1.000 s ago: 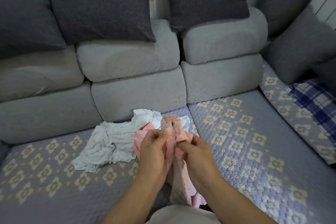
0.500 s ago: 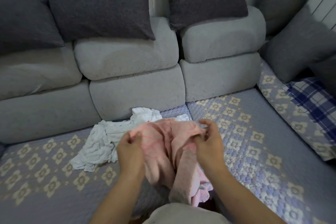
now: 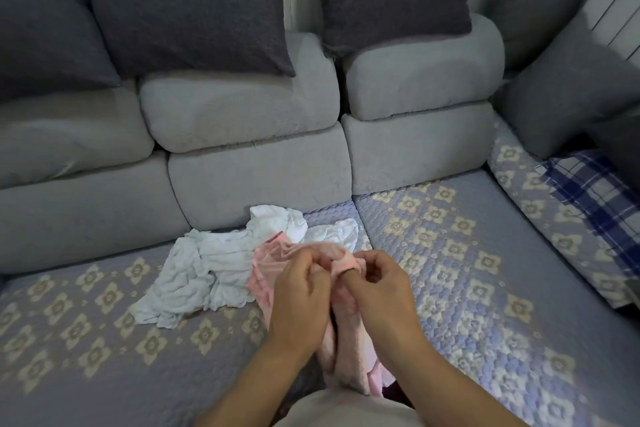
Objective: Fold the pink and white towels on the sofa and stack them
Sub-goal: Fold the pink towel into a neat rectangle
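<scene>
Half a second back the hands stood apart with the pink towel stretched between them; now they have closed in together at its top edge, and the cloth has gathered into a bunch again.

On the left of the sofa seat (image 3: 86,340) the white towel (image 3: 207,270) lies crumpled, untouched and unfolded, its far end running behind the pink one. The pink towel (image 3: 273,260) sits just right of it, touching it, and hangs down toward the person's lap. The left hand (image 3: 301,295) has its fingers curled onto the upper edge, pinching it. The right hand (image 3: 377,288) pinches the same edge close beside it, thumb and forefinger nipped on a small fold.

By my reading the task is barely begun: no fold is made, nothing is stacked, and the hands seem to be hunting for corners. Both towels remain to do.

The pink towel's lower part is hidden behind the hands and lap, so its full shape cannot be made out.
</scene>
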Motion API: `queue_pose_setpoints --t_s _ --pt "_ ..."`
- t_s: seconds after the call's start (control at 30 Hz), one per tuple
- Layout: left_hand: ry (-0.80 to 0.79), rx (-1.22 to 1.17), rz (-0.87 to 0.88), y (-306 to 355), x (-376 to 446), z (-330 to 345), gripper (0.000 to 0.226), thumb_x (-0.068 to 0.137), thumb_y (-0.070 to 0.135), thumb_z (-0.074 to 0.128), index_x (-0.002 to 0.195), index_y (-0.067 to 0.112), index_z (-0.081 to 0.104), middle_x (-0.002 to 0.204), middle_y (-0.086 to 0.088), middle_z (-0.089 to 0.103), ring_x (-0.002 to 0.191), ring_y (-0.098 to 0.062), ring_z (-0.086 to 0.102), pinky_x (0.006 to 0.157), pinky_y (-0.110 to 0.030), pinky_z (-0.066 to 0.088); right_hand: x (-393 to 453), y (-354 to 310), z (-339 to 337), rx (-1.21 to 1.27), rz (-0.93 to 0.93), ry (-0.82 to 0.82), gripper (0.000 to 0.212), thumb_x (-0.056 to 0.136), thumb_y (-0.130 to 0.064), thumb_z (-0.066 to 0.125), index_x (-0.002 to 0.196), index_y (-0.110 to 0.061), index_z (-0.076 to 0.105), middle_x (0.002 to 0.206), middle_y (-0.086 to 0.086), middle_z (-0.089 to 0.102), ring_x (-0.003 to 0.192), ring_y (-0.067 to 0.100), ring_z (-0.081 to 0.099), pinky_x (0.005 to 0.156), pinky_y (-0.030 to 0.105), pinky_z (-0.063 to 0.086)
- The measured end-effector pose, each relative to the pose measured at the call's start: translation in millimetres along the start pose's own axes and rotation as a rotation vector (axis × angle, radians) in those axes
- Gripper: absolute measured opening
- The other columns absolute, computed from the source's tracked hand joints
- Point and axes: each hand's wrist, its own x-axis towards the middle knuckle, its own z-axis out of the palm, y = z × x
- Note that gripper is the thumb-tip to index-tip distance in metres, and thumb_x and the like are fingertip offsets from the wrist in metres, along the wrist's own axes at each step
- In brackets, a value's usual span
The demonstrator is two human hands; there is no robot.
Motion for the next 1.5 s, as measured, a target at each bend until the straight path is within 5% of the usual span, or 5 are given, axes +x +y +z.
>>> queue_pose_setpoints --t_s 0.27,0.47,0.73,1.27,1.5 --pt "-0.223 0.015 0.133 -6 5 -11 0.028 0.085 0.015 0.077 0.108 0.029 0.070 0.107 0.016 0.070 0.107 -0.007 0.065 0.091 -0.018 0.048 11 -4 -16 -0.107 -0.052 -0.167 0.015 0.087 -0.006 0.070 0.087 -0.020 0.074 0.085 0.001 0.074 0.086 0.019 0.069 0.079 0.035 0.057" --pt "-0.103 0.064 0.221 -6 15 -19 0.020 0.086 0.005 0.071 0.083 0.025 0.074 0.091 0.020 0.066 0.095 -0.004 0.064 0.085 -0.007 0.042 13 9 -23 0.524 0.276 -0.473 0.012 0.090 0.001 0.063 0.099 0.009 0.067 0.093 0.027 0.068 0.087 0.032 0.068 0.085 0.036 0.058" --pt "-0.230 0.118 0.282 -10 13 -28 0.023 0.085 -0.003 0.073 0.086 0.020 0.076 0.085 0.024 0.061 0.082 -0.001 0.062 0.077 -0.007 0.042 18 8 -21 0.121 0.078 -0.042 0.011 0.098 -0.016 0.061 0.093 -0.009 0.067 0.089 0.016 0.072 0.081 0.030 0.067 0.081 0.047 0.056" --pt "-0.434 0.060 0.177 0 18 -28 0.008 0.090 0.023 0.071 0.086 0.026 0.077 0.090 0.003 0.071 0.095 -0.020 0.067 0.087 -0.033 0.053 -7 -2 -24 -0.207 -0.170 -0.353 0.015 0.085 -0.015 0.076 0.096 -0.021 0.067 0.096 -0.010 0.072 0.098 0.003 0.066 0.084 0.027 0.057" --pt "-0.462 0.410 -0.069 -35 55 -95 0.054 0.075 0.018 0.083 0.114 0.047 0.060 0.104 0.017 0.064 0.098 0.002 0.058 0.085 -0.018 0.044 104 29 -94 -0.290 0.067 0.321 0.007 0.094 -0.010 0.060 0.101 -0.011 0.061 0.092 0.006 0.064 0.080 0.021 0.062 0.062 0.030 0.050"
